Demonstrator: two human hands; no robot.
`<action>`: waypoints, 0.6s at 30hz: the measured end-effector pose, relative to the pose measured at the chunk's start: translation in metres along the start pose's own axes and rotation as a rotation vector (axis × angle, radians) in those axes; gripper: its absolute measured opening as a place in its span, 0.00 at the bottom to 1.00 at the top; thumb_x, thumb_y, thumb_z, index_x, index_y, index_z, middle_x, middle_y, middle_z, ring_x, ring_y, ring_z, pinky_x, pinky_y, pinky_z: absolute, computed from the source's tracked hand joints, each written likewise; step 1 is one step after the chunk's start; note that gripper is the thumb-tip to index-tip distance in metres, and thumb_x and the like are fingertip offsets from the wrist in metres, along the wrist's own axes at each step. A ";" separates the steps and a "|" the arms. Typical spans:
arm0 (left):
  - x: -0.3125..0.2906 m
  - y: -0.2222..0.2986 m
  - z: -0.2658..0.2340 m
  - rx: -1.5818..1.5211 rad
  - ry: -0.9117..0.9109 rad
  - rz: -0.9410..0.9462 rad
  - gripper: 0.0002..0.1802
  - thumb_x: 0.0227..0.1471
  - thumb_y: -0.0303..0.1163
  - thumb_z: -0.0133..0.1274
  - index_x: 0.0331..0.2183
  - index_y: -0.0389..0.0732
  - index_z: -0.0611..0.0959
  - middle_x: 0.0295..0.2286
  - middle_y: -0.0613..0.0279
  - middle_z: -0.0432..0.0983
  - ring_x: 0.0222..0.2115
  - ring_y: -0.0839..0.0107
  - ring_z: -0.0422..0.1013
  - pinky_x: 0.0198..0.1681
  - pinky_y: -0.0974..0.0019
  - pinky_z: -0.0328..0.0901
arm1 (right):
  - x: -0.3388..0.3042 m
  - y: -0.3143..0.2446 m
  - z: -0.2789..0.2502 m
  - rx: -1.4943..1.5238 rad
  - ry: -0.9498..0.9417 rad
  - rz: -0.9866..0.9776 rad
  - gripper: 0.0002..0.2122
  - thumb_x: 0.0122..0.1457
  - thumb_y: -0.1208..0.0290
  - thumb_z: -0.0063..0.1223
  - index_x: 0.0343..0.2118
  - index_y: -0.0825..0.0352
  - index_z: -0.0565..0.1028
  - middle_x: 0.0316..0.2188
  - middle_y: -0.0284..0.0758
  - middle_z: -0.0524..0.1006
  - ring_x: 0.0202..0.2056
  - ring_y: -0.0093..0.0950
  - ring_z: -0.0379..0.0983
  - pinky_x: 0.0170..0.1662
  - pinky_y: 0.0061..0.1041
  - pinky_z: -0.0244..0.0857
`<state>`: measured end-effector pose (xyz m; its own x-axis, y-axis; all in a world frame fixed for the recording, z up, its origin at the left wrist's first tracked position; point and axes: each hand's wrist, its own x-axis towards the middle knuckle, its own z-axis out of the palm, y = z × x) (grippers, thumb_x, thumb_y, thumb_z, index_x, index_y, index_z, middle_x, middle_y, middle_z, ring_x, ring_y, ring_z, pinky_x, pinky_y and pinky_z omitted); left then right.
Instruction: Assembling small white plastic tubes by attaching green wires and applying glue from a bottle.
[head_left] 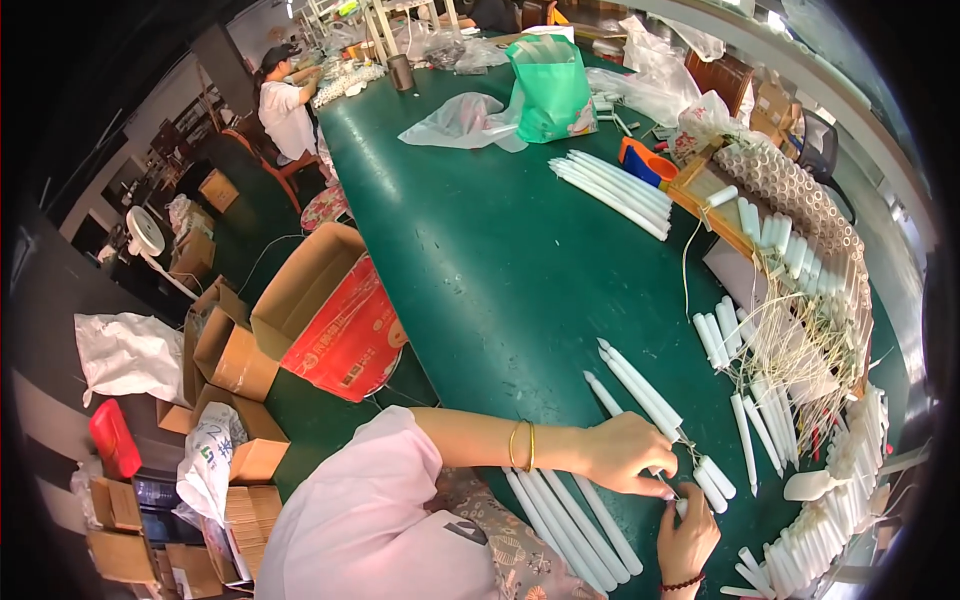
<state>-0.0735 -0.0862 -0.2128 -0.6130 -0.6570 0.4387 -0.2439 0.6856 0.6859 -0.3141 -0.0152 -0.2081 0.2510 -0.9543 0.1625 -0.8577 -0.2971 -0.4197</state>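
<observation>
My left hand (625,455), below two gold bangles, has its fingers closed in a pinch. What it pinches is too small to make out. Just below, my right hand (688,540), with a dark red bead bracelet, grips a small white piece (682,507), perhaps a tube end; the two hands' fingertips almost meet. Beside them lie two short white tubes (714,484) with a thin wire running toward long white taper candles (640,385). More white candles (570,525) lie side by side under my left forearm, partly hidden by it.
On the green table (480,260) are a candle stack (612,190), a green bag (550,90) and an orange-blue scoop (645,160). To the right, a tangle of thin wires (790,350) and piled white tubes (830,520). Cardboard boxes (235,350) stand left; another person (285,110) sits far left.
</observation>
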 end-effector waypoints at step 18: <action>0.005 0.006 0.014 -0.024 -0.225 -0.079 0.28 0.54 0.40 0.67 0.51 0.34 0.79 0.39 0.52 0.74 0.38 0.53 0.73 0.37 0.54 0.69 | -0.020 0.008 0.002 0.877 -0.056 0.461 0.02 0.61 0.81 0.58 0.32 0.73 0.78 0.25 0.27 0.75 0.27 0.14 0.64 0.30 0.19 0.58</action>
<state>-0.0883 -0.0809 -0.2150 -0.7454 -0.6200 0.2449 -0.2810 0.6254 0.7279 -0.3252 0.0016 -0.2162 0.0170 -0.9762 -0.2161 -0.2464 0.2053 -0.9472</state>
